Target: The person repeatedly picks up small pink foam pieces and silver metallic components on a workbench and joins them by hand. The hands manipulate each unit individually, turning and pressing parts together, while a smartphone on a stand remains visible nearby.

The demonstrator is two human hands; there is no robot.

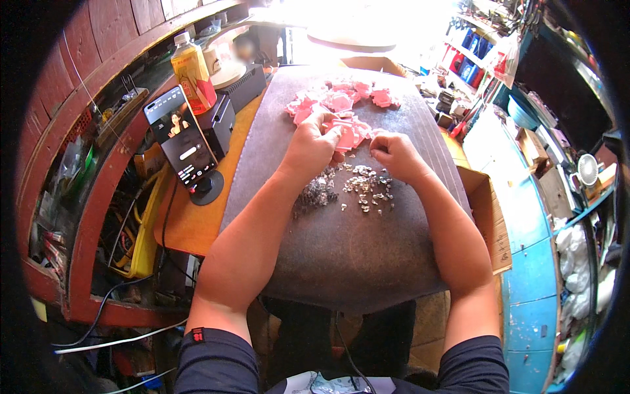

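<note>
My left hand (314, 143) is closed on a pink petal-like piece (353, 133), its fingertips at the piece's left side. Just right of that piece, my right hand (398, 155) is curled with thumb and fingers pressed together; whatever it may pinch is too small to make out. Beyond both hands lies a heap of similar pink pieces (340, 100). Nearer to me, small clear shiny bits (369, 187) are scattered beside a pile of darker, silvery bits (317, 191). All of these rest on a dark cloth-covered work surface (354, 256).
At left, a phone (187, 146) with a lit screen leans on a round black stand. Behind it are a bottle with yellow liquid (193, 73) and dark boxes. A cardboard box (484, 213) and blue cabinet (530, 279) flank the right side. Cables hang at lower left.
</note>
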